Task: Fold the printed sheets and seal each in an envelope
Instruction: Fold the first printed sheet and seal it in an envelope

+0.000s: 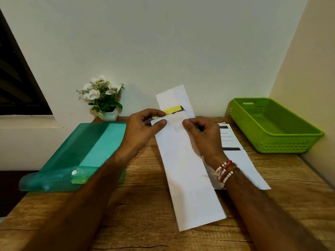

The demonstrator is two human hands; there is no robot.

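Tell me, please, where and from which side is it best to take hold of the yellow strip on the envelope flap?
Probably pinch the yellow strip at its loose left end, from the left, where the left hand already meets it; its right end looks attached to the flap of the envelope.

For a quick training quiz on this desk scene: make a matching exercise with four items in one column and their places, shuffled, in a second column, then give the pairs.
Things:
1. green basket
2. flower pot
3. teal folder
4. white envelope

Places:
A. back of the table, against the wall, left of the hands
B. middle of the table, held near its flap by the left hand and right hand
C. right side of the table, in the corner
D. left side of the table, lying flat

Pairs: 1-C, 2-A, 3-D, 4-B
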